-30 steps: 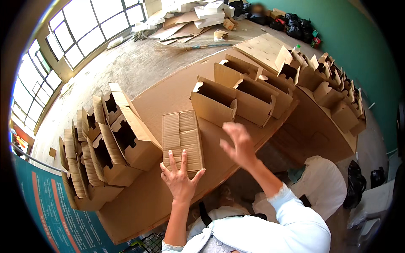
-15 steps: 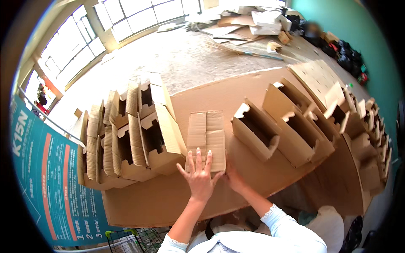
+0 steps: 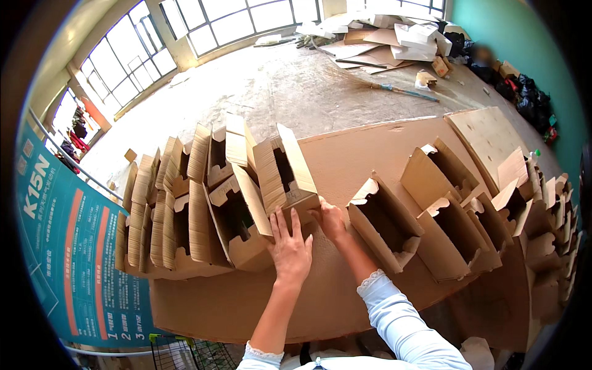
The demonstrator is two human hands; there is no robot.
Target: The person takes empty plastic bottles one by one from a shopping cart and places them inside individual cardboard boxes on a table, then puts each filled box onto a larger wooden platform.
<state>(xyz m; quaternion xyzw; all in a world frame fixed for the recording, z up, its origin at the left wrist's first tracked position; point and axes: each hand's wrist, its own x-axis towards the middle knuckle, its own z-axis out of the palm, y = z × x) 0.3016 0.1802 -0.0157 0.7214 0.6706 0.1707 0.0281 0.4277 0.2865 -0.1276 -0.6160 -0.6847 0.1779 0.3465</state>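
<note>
An open-topped cardboard box [image 3: 303,196] stands at the middle of the table, its long side wall upright and its inside dark. My left hand [image 3: 291,251] lies against its near face, fingers stretched out and apart. At the near right corner, my right hand [image 3: 332,221] has its fingers bent around the edge of the same box. Directly left of it is a packed row of similar open cardboard boxes [image 3: 243,251], touching or almost touching it. Another open box [image 3: 383,231] stands apart, right of my right hand.
More open boxes [image 3: 453,237] stand at the right, with a stack of cartons [image 3: 549,246] beyond. A plywood board [image 3: 487,139] lies at the table's far right. A blue-green banner [image 3: 68,246] borders the left; a broom [image 3: 394,90] and scrap cardboard lie on the floor.
The box, earlier flat face up in the middle, now shows its open top and stands farther left against the row. Both hands moved with it. The view has shifted slightly.
</note>
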